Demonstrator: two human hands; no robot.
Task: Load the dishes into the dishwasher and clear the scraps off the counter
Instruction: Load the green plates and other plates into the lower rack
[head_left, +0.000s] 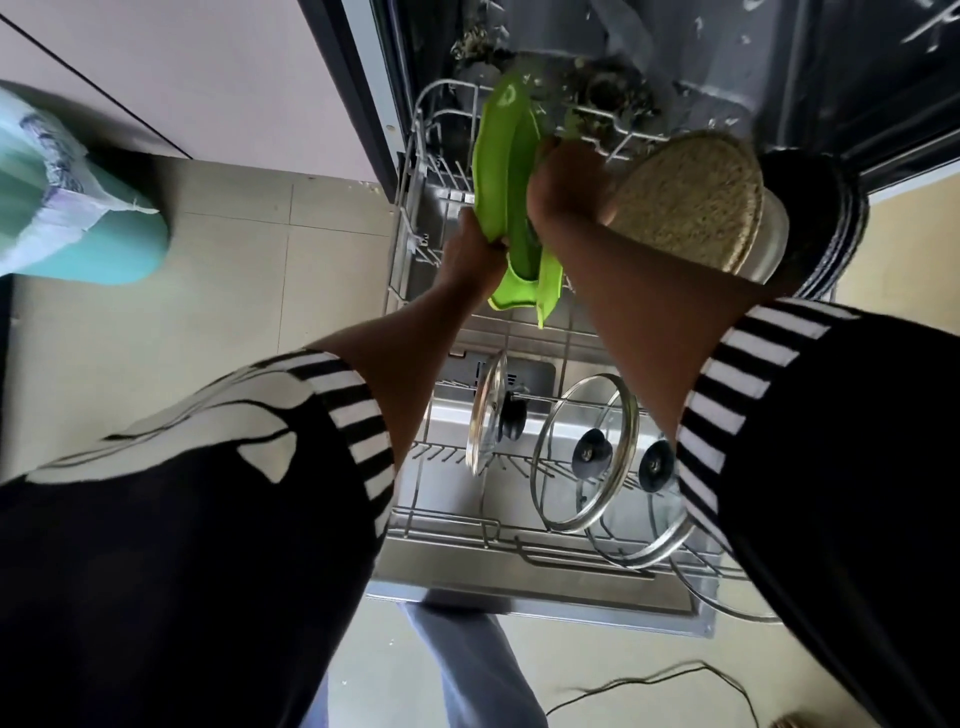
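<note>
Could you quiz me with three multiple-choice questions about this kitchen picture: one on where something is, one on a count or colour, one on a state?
1. Where do the glass lids stand?
A. lower rack
B. floor
C. counter

2. What colour are the plates being held?
A. red
B. green
C. white

3. What is the dishwasher door's state?
A. shut
B. open
C. removed

Answers:
1 A, the glass lids stand on edge in the lower rack.
2 B, the left hand and right hand grip bright green plates.
3 B, the dishwasher door lies folded down.

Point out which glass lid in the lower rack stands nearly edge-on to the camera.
The leftmost glass lid, beside the left forearm. It shows as a narrow sliver with its black knob sideways, while the middle lid and right lid face the camera.
</note>
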